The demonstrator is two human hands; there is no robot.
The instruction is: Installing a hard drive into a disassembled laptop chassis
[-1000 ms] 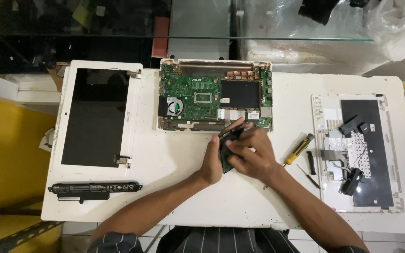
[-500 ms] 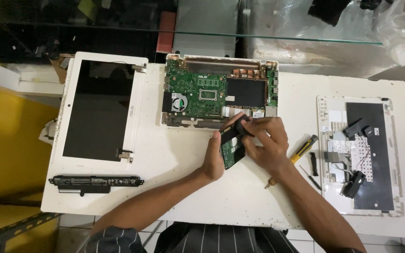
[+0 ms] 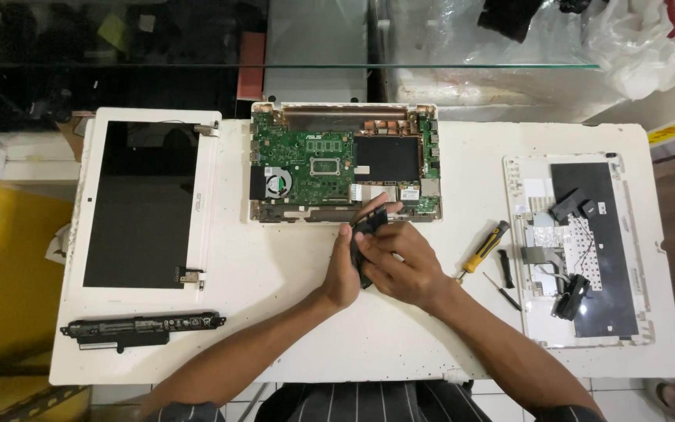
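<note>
White bench (image 3: pixel 291 328), same layout as a second ago: both hands (image 3: pixel 384 262) still clasped around small black part (image 3: pixel 369 227), now nearer opened laptop base (image 3: pixel 337 164), screwdriver (image 3: pixel 484 250) untouched.

You are looking down at a white table (image 3: pixel 291 344) where an open laptop base (image 3: pixel 345 164) is lying at the far edge, showing its green motherboard (image 3: pixel 306 152) and a small round fan (image 3: pixel 276 181). To the left of it a white-framed screen panel (image 3: pixel 144 205) is lying flat, with a long black battery (image 3: pixel 141 327) sitting just below it near the front edge. On the right, a yellow-handled screwdriver (image 3: pixel 484 250) is resting beside two small dark tools (image 3: pixel 505 275), and a white keyboard cover (image 3: pixel 580 248) is lying underside up near the table's right edge.
</note>
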